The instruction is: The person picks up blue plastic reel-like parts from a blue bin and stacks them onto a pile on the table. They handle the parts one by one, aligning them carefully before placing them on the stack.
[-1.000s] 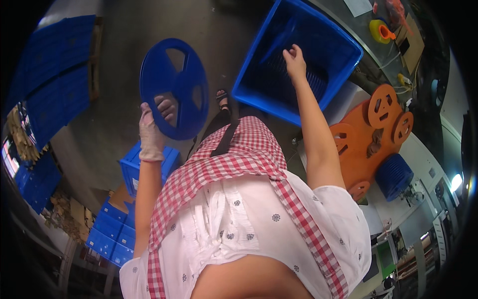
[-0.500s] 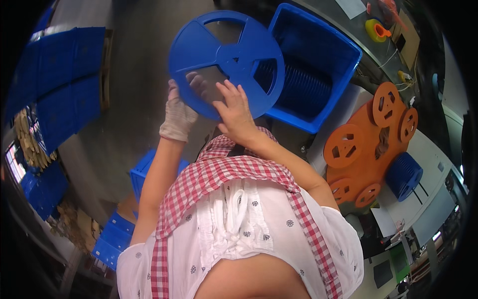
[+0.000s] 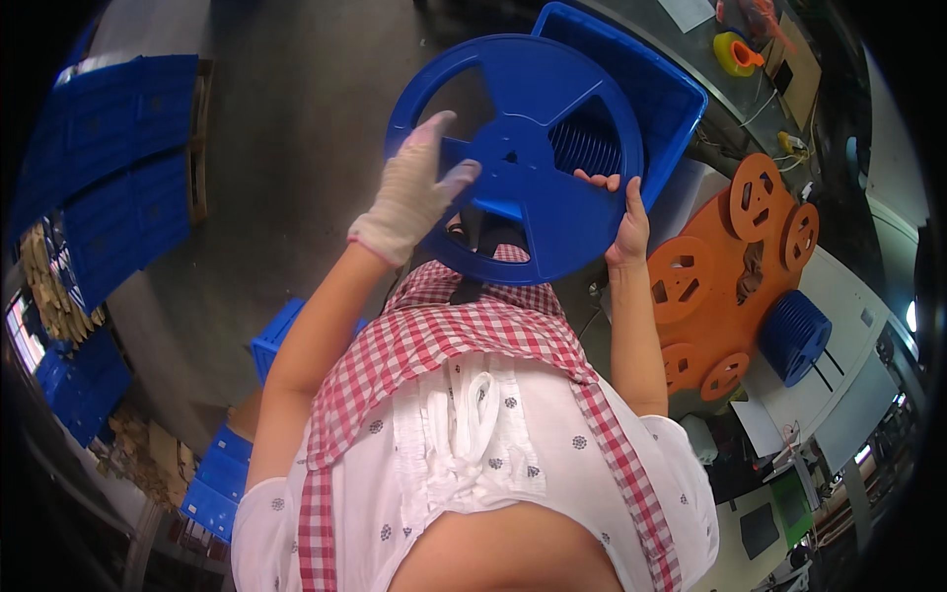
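A large blue plastic reel point(image 3: 528, 84) with wide cut-out windows is held up in front of me. My bare right hand point(image 3: 631, 225) grips its right rim, thumb along the near edge and fingertips showing through a window. Over the reel's left side lies my left hand point(image 3: 406, 197), in a whitish glove, its fingers spread near the hub; whether it touches the face is hard to tell. Behind the reel stands a blue bin point(image 3: 698, 111), partly covered by it. A row of blue reels point(image 3: 590, 148) inside the bin shows through one window.
To the right stands an orange fixture point(image 3: 718, 296) with several round orange plates. Beside it a stack of blue reels point(image 3: 794, 337) sits on a pale surface. Tape rolls point(image 3: 735, 54) lie on the bench at upper right. Blue crates point(image 3: 123, 148) are piled at left.
The reel has shifted right and turned. My right hand has gone from its face to its right rim. My left hand has let go of the lower left rim and moved over the face.
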A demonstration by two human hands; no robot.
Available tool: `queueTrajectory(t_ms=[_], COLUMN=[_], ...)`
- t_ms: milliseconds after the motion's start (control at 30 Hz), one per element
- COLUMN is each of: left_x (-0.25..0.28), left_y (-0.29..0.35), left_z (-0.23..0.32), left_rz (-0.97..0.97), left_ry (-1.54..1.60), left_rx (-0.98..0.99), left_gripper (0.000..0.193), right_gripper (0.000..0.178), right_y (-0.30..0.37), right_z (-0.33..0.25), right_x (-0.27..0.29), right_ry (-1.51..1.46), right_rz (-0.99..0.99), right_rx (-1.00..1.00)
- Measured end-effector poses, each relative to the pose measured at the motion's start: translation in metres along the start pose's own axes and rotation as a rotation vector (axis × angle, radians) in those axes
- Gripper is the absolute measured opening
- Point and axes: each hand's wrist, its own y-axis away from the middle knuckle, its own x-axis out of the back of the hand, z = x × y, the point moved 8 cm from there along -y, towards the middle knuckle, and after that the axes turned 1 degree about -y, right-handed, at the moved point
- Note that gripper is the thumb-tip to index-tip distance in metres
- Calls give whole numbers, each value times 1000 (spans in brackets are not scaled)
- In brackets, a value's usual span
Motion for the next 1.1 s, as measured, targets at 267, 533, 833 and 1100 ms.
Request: queueTrajectory(t_ms=[267, 533, 833, 1100], left_x=[-46, -39, 21, -71], left_y=[-43, -61, -63, -41], left_z=[12, -3, -49, 65], left_rz=[-110, 78, 355, -86], left_ry=[-146, 193, -126, -375], left_rx=[255, 101, -178, -449], left_gripper=[111, 82, 49, 82], right_gripper=[42, 41, 43, 42], right_y=[23, 34, 12, -2], right_z=[3, -10, -28, -40], right_x=[-49, -49, 31, 28], right_ry=[252, 244, -33, -67], right_rz=[-37, -2, 144, 85], right_rx=[48, 102, 51, -51])
